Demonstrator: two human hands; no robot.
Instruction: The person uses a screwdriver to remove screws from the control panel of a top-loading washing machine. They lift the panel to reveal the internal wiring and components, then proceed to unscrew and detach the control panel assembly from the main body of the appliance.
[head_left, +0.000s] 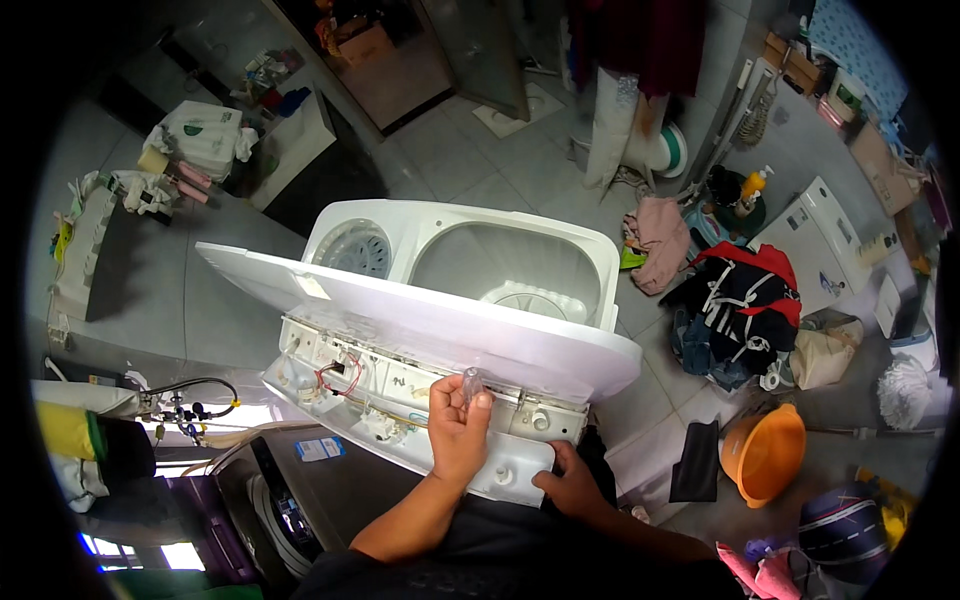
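A white twin-tub washing machine [605, 258] stands in front of me with its long white lid [470, 320] raised. Its control panel housing is open along the near side, with red and blue wires [340, 378] showing inside. In my left hand [457, 435] a small clear plastic piece [473, 382] is pinched upright between thumb and fingers, above the open housing. My right hand [578, 487] grips the right end of the white control panel cover [505, 468], thumb on top; its fingers are partly hidden beneath. A round white knob post [503, 477] sticks up from that cover.
To the right lie a pile of dark and red clothes [745, 305], an orange basin [765, 455] and a pink cloth [658, 240]. A dark front-loading machine [285, 500] stands close on the left, beside hoses and taps [190, 410]. An open door [480, 60] is at the back.
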